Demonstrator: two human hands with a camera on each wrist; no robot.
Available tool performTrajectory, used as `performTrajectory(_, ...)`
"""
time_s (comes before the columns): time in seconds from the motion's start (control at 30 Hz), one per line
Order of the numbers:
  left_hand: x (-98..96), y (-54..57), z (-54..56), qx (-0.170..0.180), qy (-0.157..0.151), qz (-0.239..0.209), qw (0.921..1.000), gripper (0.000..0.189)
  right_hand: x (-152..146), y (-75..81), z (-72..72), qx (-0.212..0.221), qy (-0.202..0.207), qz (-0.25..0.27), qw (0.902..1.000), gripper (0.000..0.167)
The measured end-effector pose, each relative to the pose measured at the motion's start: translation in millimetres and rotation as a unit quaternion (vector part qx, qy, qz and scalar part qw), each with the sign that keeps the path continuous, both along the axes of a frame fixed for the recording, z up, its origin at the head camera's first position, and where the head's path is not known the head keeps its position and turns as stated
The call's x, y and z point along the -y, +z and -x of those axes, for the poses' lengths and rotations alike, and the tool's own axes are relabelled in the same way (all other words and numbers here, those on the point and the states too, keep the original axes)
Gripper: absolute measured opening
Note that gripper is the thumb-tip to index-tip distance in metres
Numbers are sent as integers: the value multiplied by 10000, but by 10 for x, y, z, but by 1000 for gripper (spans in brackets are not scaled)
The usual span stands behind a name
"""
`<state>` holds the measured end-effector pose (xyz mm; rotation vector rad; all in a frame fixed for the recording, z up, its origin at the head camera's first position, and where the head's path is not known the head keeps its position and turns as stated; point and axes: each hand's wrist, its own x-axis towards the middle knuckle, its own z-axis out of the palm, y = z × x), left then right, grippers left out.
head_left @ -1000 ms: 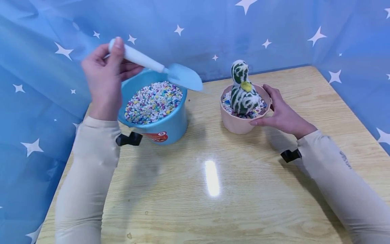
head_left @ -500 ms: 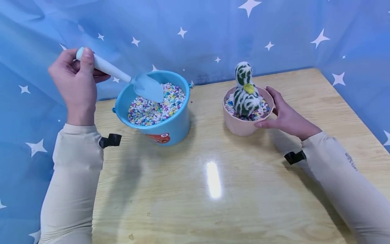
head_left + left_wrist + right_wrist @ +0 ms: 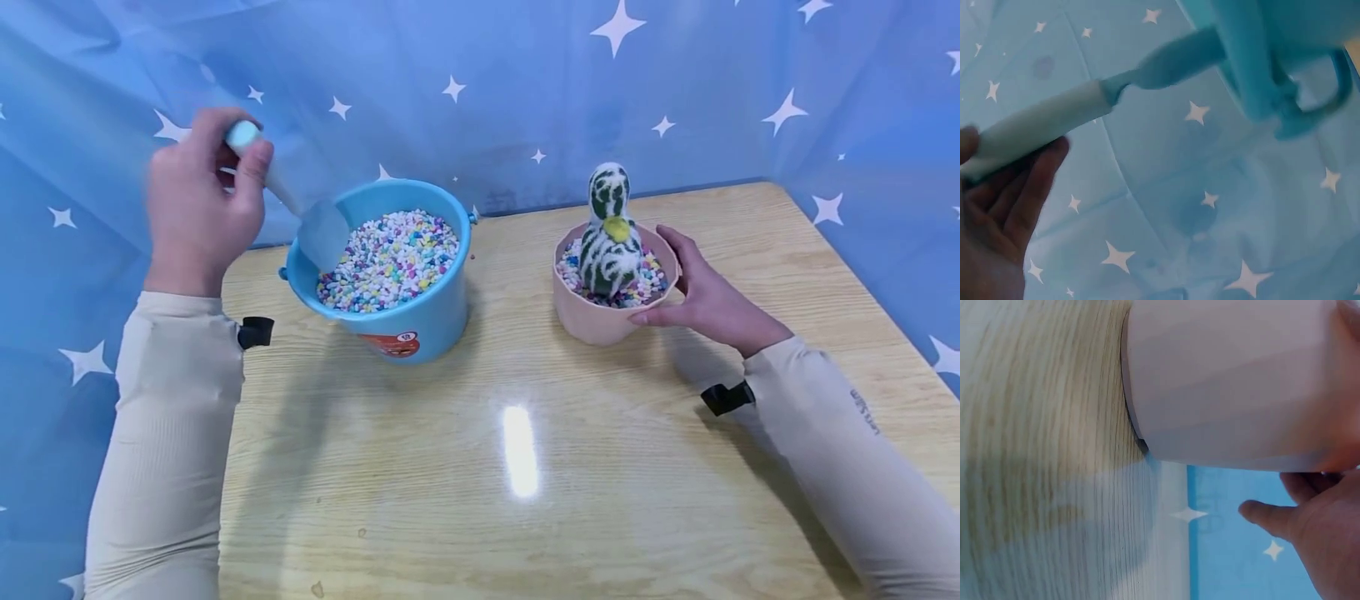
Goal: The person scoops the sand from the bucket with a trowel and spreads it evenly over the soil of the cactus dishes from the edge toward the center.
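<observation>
My left hand (image 3: 202,196) grips the pale handle of a blue hand trowel (image 3: 324,236), whose blade overlaps the left rim of a blue bucket (image 3: 442,312) in the head view. Small multicoloured pebbles (image 3: 397,258) fill much of the bucket. In the left wrist view the white handle (image 3: 1041,128) lies between thumb and fingers. My right hand (image 3: 708,292) holds the rim of a pink flowerpot (image 3: 596,325), thumb at the front and fingers at the far side. A green-and-white cactus (image 3: 611,250) with a yellow flower stands in the pot among similar pebbles.
Both containers stand on a wooden table (image 3: 420,500), bucket left and pot right. A blue curtain (image 3: 510,83) with white stars hangs behind and at the sides. The bucket's handle (image 3: 1329,103) hangs at its side in the left wrist view.
The trowel has swung leftward from beyond the bucket's right rim, across the pebbles, to the left rim, and its blade now tips more downward. My right hand stays on the pot.
</observation>
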<state>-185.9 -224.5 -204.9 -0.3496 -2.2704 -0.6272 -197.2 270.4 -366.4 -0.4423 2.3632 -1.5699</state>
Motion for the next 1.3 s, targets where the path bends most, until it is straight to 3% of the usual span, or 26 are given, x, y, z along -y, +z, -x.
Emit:
performTrajectory(0.07,15,-5,-5,549,-16,-12,9985,34,-5,-8,-9,-59,-65,-63,9999,121)
performTrajectory(0.13,36,-14,7,1127,-36,-368,9929,33,-5,-18,-15,-116,-102,-78,9999,121)
performTrajectory(0.3,147,-73,85,1752,-122,-1565,9719,26,7,-35,-18,-148,-107,-81,9998,121)
performTrajectory(0.37,223,-114,107,1819,-253,-2132,9596,22,17,-38,-16,-114,-110,-90,9998,121)
performTrajectory(0.47,343,-178,122,1776,-641,-3127,9309,16,26,-43,-15,-88,-117,-100,9998,120)
performTrajectory(0.53,404,-221,126,1715,-893,-3609,9123,14,25,-43,-17,-75,-132,-98,9998,120)
performTrajectory(0.6,447,-256,124,1663,-1066,-3892,8997,14,24,-41,-19,-67,-143,-91,9998,119)
performTrajectory(0.83,527,-321,131,1711,-1181,-4447,8712,19,15,-35,-35,-127,-125,-24,9998,117)
performTrajectory(1.03,574,-445,68,1754,-1025,-4850,8506,26,4,-30,-26,-42,38,74,10000,115)
performTrajectory(1.2,547,-491,36,1685,-1118,-5353,8201,26,5,-43,-19,-63,41,350,9994,114)
performTrajectory(1.27,544,-504,36,1712,-1123,-5631,8006,25,12,-49,-21,-115,-20,338,9994,114)
performTrajectory(1.3,545,-514,35,1734,-1108,-5692,7960,25,16,-50,-20,-136,-31,314,9994,115)
